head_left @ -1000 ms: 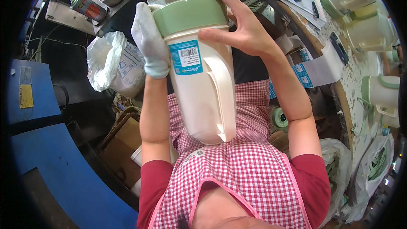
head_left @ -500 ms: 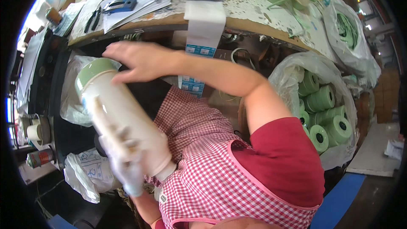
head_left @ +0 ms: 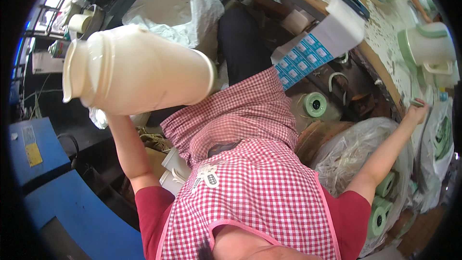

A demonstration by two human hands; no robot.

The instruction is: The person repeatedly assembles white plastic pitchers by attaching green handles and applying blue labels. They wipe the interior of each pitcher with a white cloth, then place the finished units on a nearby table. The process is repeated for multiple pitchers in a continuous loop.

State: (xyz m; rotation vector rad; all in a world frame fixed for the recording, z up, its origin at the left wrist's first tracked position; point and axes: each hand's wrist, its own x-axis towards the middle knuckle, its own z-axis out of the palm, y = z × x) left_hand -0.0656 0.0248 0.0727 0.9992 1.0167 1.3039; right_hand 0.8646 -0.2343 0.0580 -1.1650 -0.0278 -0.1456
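A cream thermos jug (head_left: 144, 70) is held up on the left, lying nearly level with its spout toward the left. My left hand (head_left: 99, 118) is behind and under it, gripping it. Only a bit of white glove shows there, and the jug hides the fingers. Far to the right, my right arm is stretched out to the bench edge. My right hand (head_left: 419, 111) is closed on a small green piece (head_left: 417, 102), whose kind I cannot make out. Beside that hand stands a cream-and-green jug with a handle (head_left: 430, 53).
A sheet of blue-and-white labels (head_left: 303, 60) hangs off the worn bench (head_left: 385, 62). Green ring-shaped parts (head_left: 315, 105) lie below, more in a clear plastic bag (head_left: 356, 144). A white plastic bag (head_left: 175, 9) sits ahead; blue boxes (head_left: 38, 144) stand at left.
The view has swung to the right. The jug has turned from upright-slanting to nearly level, spout left. My right hand has left its green end and reached far right, where it now holds a small green piece.
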